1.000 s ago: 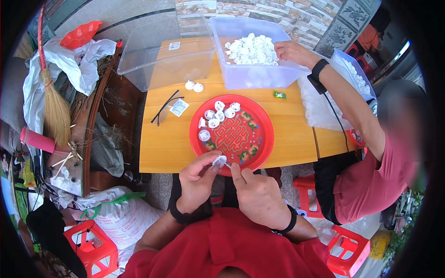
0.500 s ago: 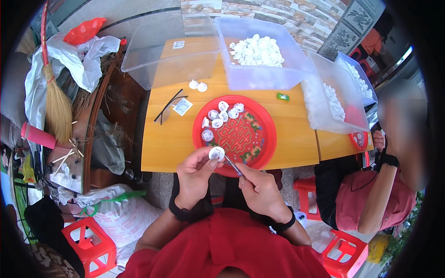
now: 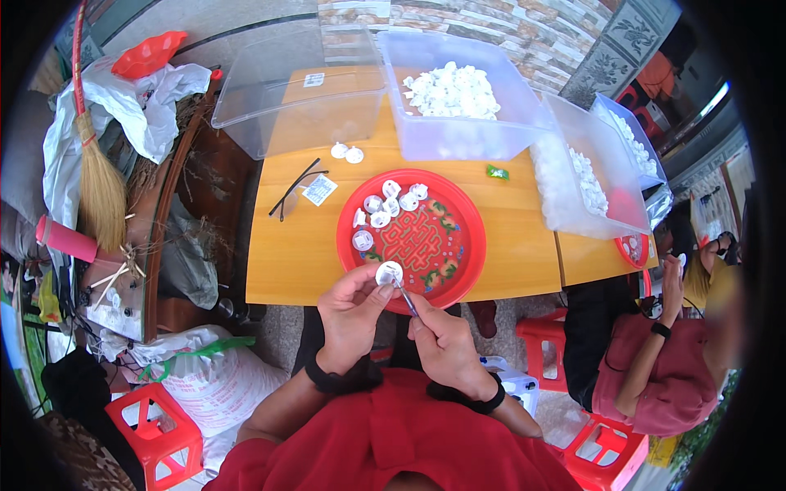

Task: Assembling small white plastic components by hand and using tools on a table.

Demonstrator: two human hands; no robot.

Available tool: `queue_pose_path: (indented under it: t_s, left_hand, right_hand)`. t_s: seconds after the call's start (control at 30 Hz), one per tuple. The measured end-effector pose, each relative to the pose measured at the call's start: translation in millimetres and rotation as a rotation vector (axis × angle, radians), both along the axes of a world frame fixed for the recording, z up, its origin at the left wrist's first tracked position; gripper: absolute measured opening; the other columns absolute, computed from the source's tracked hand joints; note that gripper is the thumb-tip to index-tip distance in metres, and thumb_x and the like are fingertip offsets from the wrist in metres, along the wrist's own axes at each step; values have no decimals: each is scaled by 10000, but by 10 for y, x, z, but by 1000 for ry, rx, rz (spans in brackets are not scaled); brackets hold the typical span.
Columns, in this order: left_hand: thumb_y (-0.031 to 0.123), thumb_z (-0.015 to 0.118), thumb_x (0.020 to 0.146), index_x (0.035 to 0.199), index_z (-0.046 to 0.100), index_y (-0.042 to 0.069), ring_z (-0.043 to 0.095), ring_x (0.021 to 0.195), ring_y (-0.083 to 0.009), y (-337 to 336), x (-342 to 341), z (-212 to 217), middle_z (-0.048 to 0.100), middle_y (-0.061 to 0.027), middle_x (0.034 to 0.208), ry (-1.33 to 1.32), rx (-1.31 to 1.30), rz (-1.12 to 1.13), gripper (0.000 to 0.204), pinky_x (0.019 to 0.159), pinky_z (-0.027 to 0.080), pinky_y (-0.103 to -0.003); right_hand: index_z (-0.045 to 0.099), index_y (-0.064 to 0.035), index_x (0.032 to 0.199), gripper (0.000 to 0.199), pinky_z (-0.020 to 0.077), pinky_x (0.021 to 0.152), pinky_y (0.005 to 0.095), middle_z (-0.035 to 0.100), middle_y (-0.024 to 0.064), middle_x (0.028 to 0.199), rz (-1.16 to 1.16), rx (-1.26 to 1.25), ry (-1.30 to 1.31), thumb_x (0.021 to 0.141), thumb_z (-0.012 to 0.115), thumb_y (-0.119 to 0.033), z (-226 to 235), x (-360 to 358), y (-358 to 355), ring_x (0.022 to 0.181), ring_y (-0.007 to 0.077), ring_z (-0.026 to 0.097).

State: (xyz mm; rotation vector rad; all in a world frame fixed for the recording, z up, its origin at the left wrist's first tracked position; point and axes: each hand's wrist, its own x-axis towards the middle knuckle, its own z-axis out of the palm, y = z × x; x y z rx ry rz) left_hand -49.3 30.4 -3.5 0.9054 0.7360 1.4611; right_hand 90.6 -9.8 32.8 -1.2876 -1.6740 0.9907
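My left hand [image 3: 347, 321] pinches a small round white plastic part [image 3: 387, 272] between thumb and fingers, over the near edge of the red tray [image 3: 472, 237]. In my right hand [image 3: 446, 342] is a slim pointed metal tool [image 3: 406, 298], gripped like a pen, its tip at the face of the part. Whether the tool is tweezers or a blade cannot be made out. Several similar white parts [image 3: 380, 218] lie on the tray's left half, on its printed pattern. Two more white parts [image 3: 354, 155] rest on the table [image 3: 524, 262] beyond the tray.
Behind the tray stand an empty clear bin [image 3: 246, 123] and a bin [image 3: 401, 135] heaped with white parts. Glasses [image 3: 288, 196], a label [image 3: 319, 190] and a green packet [image 3: 497, 172] lie on the table. A person [image 3: 655, 368] sits at right; red stools [image 3: 164, 434] flank me.
Both hands have shifted slightly, and the white part's face is turned more upward, with the tool tip now over it. The person at right has leaned back and raised a hand.
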Motion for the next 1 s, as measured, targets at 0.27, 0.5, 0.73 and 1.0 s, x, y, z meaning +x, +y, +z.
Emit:
queue_pose_path:
  t_s: [0.27, 0.5, 0.73, 1.0]
  left_hand:
    - [-108, 576, 811, 1071, 566, -63, 617, 859, -150, -11, 21, -22, 630, -109, 967, 53, 0, 46, 265, 771, 524, -280]
    - [-143, 576, 784, 1016, 585, -58, 597, 909, -149, -3, 36, -52, 593, -112, 1025, 280, 106, 87, 248, 782, 516, -262]
    - [-144, 563, 792, 957, 575, -60, 600, 884, -140, 49, 12, -105, 603, -102, 999, 278, 56, 36, 186, 765, 515, -253]
    - [-122, 552, 816, 1009, 573, -38, 606, 874, -142, 77, -92, -28, 611, -91, 986, 122, 9, -59, 212, 768, 515, -264]
  right_hand:
    - [457, 85, 1189, 431, 491, 582, 372, 547, 171, 757, 49, 187, -326, 766, 513, 23, 101, -2, 25, 648, 311, 595]
    - [479, 168, 1097, 504, 458, 419, 291, 541, 131, 649, 253, 289, -981, 658, 565, -65, 446, 34, 155, 534, 209, 587]
    - [522, 190, 1060, 505, 432, 402, 230, 554, 99, 639, 403, 492, -1245, 643, 588, -87, 535, -36, 191, 543, 137, 555]
    - [534, 124, 1100, 447, 457, 456, 323, 536, 102, 663, 314, 366, -867, 699, 583, -66, 450, 131, 255, 526, 215, 550]
